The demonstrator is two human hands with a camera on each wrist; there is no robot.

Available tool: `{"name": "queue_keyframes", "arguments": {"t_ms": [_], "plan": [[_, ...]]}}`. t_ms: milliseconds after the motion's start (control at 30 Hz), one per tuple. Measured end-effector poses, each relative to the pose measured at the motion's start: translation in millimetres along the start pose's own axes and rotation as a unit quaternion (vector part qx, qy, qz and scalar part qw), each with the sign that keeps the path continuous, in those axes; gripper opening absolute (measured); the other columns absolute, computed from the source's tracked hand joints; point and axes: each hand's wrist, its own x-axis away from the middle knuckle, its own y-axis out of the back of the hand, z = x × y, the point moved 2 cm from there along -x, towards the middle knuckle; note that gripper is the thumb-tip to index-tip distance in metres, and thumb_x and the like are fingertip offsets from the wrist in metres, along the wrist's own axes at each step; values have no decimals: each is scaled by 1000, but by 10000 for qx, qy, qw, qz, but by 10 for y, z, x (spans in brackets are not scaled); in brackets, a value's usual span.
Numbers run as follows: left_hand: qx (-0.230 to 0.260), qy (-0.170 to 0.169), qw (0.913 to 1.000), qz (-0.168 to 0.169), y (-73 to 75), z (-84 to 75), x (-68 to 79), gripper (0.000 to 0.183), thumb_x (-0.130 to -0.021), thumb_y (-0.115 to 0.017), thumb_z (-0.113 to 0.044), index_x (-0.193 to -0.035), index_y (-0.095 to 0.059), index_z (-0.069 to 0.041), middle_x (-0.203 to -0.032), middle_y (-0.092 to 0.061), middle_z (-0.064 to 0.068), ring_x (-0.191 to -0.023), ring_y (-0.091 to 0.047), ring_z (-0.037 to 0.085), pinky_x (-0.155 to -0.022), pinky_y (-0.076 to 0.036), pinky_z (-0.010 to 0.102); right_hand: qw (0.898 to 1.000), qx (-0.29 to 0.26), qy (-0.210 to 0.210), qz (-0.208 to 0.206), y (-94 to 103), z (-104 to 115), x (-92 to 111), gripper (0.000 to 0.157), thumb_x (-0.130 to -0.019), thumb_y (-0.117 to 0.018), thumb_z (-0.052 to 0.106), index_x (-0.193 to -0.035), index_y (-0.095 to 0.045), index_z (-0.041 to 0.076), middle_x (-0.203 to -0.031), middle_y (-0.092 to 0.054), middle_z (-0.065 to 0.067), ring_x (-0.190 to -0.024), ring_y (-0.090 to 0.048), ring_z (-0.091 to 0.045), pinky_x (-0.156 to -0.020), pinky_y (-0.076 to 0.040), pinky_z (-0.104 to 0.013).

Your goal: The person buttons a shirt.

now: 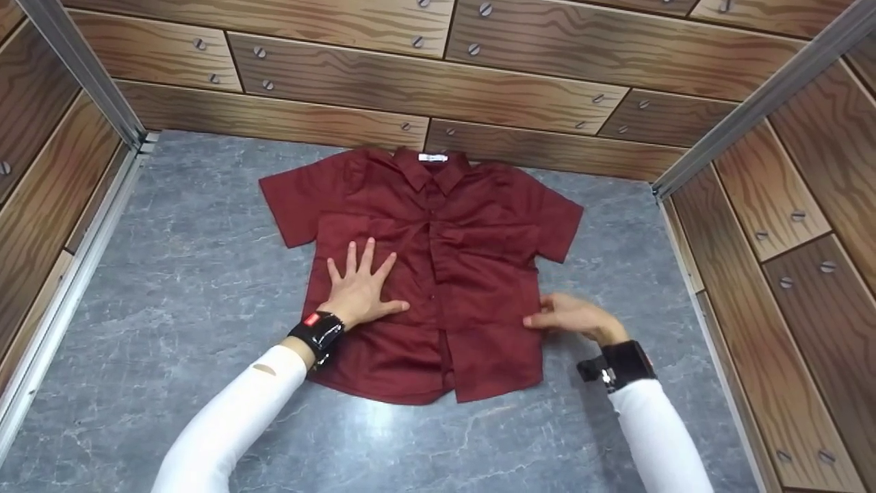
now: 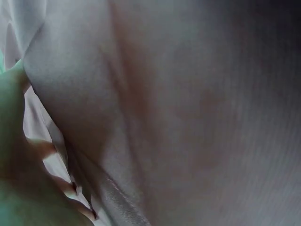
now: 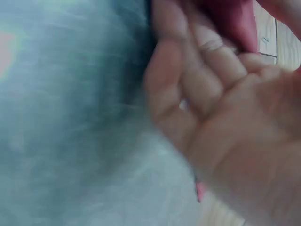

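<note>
A dark red short-sleeved button shirt [image 1: 489,294] lies front up on the grey surface, collar toward the back wall. My left hand [image 1: 359,291] rests on its left front panel with fingers spread and straight. Close up in the left wrist view, the shirt cloth [image 2: 188,117] fills most of the picture, with part of the hand [image 2: 28,169] at the left. At the shirt's right side edge, my right hand [image 1: 571,315] pinches the cloth, thumb on top and fingers partly hidden beneath. Its bent fingers [image 3: 202,80] show beside red cloth in the right wrist view.
A grey marbled surface [image 1: 205,287] spreads around the shirt. Wood-patterned panels [image 1: 342,82] stand at the back, left and right, with metal rails [image 1: 75,301] along the corners and left edge. The collar lies close to the back panel.
</note>
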Motion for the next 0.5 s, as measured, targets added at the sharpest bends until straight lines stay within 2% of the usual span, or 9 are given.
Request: {"name": "queue_keyframes", "arguments": {"t_ms": [133, 200, 233, 333, 400, 433, 500], "plan": [[-2, 10, 10000, 31, -3, 15, -3, 104, -84, -71, -71, -166, -26, -24, -172, -2, 19, -155, 6, 48, -112, -1, 80, 9972, -664, 263, 227, -97, -75, 30, 62, -95, -75, 18, -140, -45, -11, -113, -71, -15, -101, -68, -19, -88, -54, -30], [-21, 12, 10000, 83, 0, 9, -1, 105, -84, -71, -71, -166, -25, -25, -172, -1, 19, -155, 7, 48, -112, -2, 80, 9965, -702, 348, 306, -114, -101, 67, 67, -96, -74, 15, -146, -39, -12, -121, -69, -17, -106, -67, -18, -92, -53, -29], [-29, 18, 9999, 109, 3, 4, 5, 106, -83, -71, -71, -166, -24, -25, -172, 0, 19, -155, 7, 48, -112, -2, 80, 9967, -632, 308, 413, -112, -109, 95, 67, -96, -74, 14, -146, -39, -12, -119, -69, -17, -100, -68, -17, -88, -54, -29], [-93, 64, 9997, 236, 5, -22, 36, 109, -81, -72, -72, -166, -22, -26, -172, 2, 18, -155, 9, 47, -112, -2, 80, 9971, -3, -102, 748, -84, -115, 202, 61, -94, -76, 18, -139, -46, -9, -105, -68, -14, -79, -67, -14, -73, -55, -29], [-146, 108, 9993, 315, 3, -49, 64, 111, -80, -74, -72, -167, -22, -27, -172, 3, 18, -155, 9, 47, -111, -3, 81, 9935, 438, -575, 878, -56, -85, 262, 58, -93, -79, 26, -132, -51, -6, -95, -65, -12, -68, -67, -16, -66, -56, -32], [-175, 134, 9991, 351, 1, -63, 76, 112, -79, -75, -72, -167, -22, -26, -173, 3, 18, -155, 9, 47, -110, -4, 81, 9908, 731, -783, 822, -37, -56, 279, 56, -93, -78, 33, -128, -54, -4, -90, -65, -13, -63, -67, -19, -63, -56, -34], [-220, 162, 9988, 413, 1, -96, 102, 114, -78, -76, -72, -166, -23, -25, -173, 3, 18, -155, 7, 48, -109, -6, 83, 9869, 1286, -899, 373, 4, 32, 279, 59, -92, -75, 47, -121, -59, -3, -92, -67, -13, -71, -69, -20, -69, -56, -38]]}}
